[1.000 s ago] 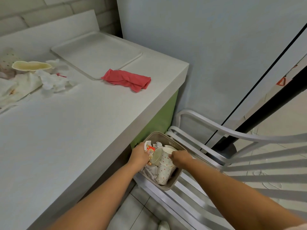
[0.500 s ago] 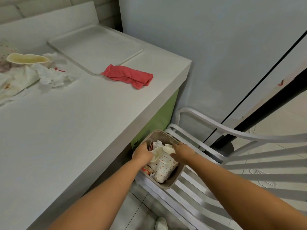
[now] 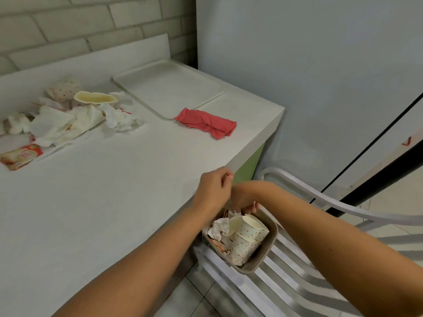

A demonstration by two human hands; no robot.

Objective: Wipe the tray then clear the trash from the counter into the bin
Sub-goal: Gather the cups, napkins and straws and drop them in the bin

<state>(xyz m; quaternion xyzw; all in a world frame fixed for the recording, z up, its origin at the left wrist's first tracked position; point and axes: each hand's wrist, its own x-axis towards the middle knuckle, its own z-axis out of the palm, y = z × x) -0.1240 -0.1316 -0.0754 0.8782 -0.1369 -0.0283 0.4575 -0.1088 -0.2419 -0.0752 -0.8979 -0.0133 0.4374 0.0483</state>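
Left hand (image 3: 214,188) hovers over the counter (image 3: 119,202) edge, fingers curled; whether it holds anything cannot be told. Right hand (image 3: 246,199), partly hidden behind it, points its fingertips (image 3: 251,209) down at the bin (image 3: 266,255) far rim; grip cannot be told. The bin, on a chair (image 3: 297,282), holds cups (image 3: 246,239). The tray (image 3: 169,88), cloth (image 3: 206,125) and trash (image 3: 66,117) lie on the counter.
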